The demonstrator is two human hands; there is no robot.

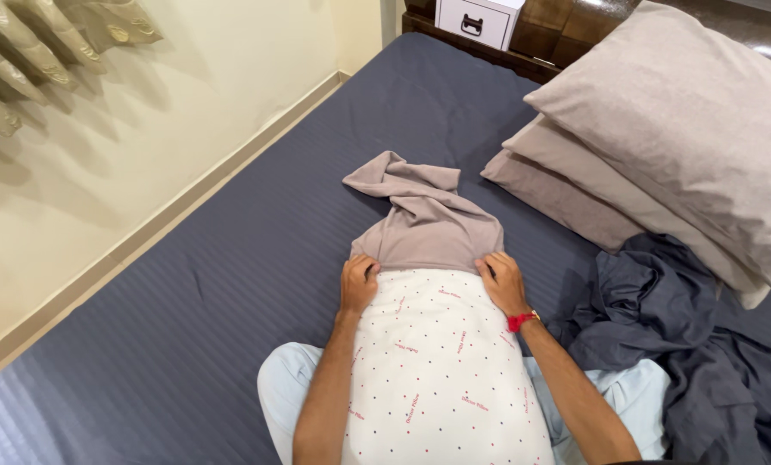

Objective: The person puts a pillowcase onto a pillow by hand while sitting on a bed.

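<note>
Looking down, head view: both forearms reach forward from the bottom edge and converge on a pillow lying lengthwise over the person's lap.
Left hand: the left hand (359,282) is curled into a loose fist, knuckles up, fingers closed on the left corner of the taupe pillowcase (427,226) hem.
Right hand: the right hand (501,282) is curled likewise, fingers tucked down and pinching the hem's right corner; a red wristband (521,321) circles the wrist.
Arms: bare, nearly straight, angled inward so the hands sit at either side of the pillow's far end.
Pillow: the white pillow (441,370) is plump and rounded, its cover smooth and printed with small dark dots and short pink markings; its far end lies between the two hands, just inside the case's mouth.
Pillowcase: soft matte fabric, taupe, covering only the pillow's tip; the rest lies empty and crumpled in folds on the bed beyond the hands.
Bed sheet: the blue-grey sheet (230,275) is finely striped and mostly flat.
Stacked pillows: three taupe pillows (661,146) lean in a stack at upper right, well apart from the hands.
Dark cloth: a rumpled slate-blue cloth (687,344) is heaped just right of the right forearm.
Box: a small white box (478,19) stands on the wooden headboard ledge.
</note>
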